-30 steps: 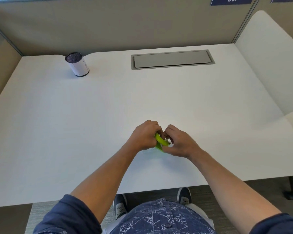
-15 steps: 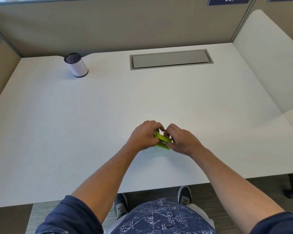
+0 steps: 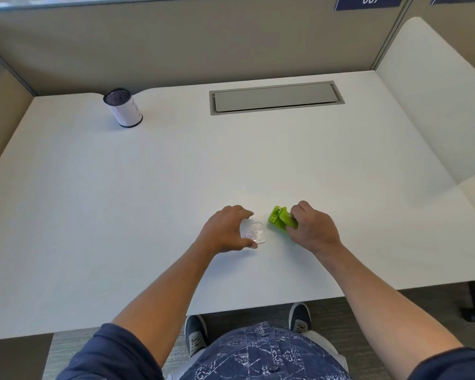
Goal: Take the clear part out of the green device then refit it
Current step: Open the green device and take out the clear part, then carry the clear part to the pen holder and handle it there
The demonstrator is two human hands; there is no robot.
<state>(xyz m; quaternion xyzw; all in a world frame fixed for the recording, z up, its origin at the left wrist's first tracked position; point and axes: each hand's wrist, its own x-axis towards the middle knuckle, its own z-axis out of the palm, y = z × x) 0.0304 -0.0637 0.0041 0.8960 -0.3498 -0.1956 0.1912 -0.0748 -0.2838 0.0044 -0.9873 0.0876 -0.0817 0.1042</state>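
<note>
Two parts lay apart on the desk point(image 3: 121, 201): the clear part point(image 3: 254, 233) within the left hand's point(image 3: 225, 229) loosened grip; the right hand point(image 3: 310, 229) clasped the green device point(image 3: 279, 217) just beside it.

Two hands point(image 3: 225, 229) point(image 3: 313, 229), one green device point(image 3: 279, 219), one clear part point(image 3: 254, 233), one cup point(image 3: 124, 108).
</note>
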